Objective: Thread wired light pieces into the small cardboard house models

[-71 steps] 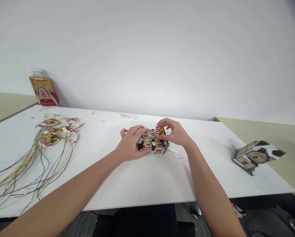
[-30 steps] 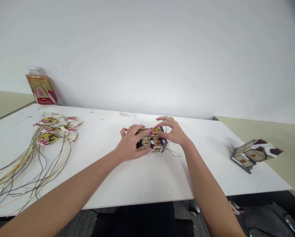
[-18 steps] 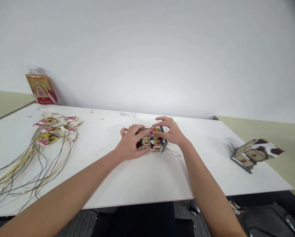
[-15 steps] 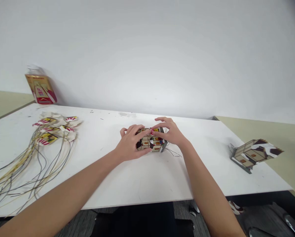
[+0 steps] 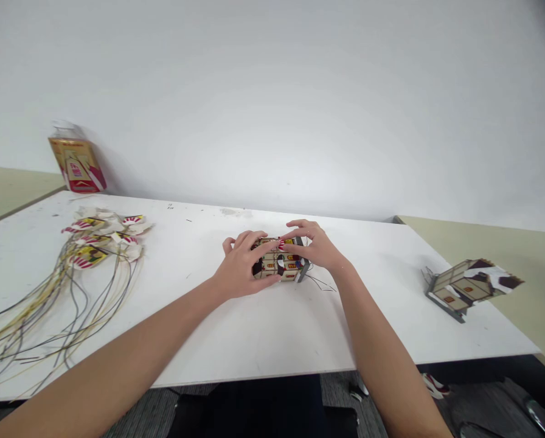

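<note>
Item: small card house (image 5: 281,266), centre of white table (image 5: 263,328).
- Left hand (image 5: 239,269): clasped around the house's left side, fingers over the top.
- Right hand (image 5: 317,247): fingertips on the top right edge; whether it is pinching cannot be told.
- Far left: wire bundle (image 5: 72,292) with striped card pieces (image 5: 100,234); red-and-gold packet (image 5: 77,164) leaning on the wall.
- Right edge: second card house (image 5: 468,286), tilted.
</note>
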`<state>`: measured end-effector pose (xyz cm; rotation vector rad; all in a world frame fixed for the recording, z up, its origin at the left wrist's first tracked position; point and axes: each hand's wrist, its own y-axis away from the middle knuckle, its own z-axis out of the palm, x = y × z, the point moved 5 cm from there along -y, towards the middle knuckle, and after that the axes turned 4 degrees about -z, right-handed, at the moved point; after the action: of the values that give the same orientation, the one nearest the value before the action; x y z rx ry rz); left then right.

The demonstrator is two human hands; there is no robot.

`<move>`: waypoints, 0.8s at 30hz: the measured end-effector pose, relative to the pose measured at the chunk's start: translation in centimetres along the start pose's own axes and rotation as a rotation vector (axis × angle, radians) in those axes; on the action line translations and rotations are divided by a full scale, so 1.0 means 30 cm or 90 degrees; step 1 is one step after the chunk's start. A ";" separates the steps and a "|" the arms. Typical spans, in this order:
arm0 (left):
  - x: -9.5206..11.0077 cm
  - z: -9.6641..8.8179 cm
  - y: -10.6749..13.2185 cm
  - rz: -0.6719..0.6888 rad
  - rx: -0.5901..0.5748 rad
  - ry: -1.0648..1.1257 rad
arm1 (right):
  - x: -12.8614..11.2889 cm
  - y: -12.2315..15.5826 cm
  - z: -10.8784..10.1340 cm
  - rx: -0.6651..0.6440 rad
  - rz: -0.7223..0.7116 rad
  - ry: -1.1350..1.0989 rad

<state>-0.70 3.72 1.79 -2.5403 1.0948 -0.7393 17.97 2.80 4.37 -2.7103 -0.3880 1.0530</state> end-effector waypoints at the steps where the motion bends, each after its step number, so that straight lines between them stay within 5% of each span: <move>1: 0.000 0.000 0.000 0.000 0.000 0.001 | -0.001 0.000 0.000 0.002 0.001 0.003; 24: 0.007 -0.012 -0.013 -0.018 0.007 -0.011 | -0.014 -0.016 0.000 -0.030 -0.002 0.040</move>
<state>-0.54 3.79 2.32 -2.5528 1.0482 -0.7270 17.59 3.13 4.75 -2.7742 -0.4119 0.9677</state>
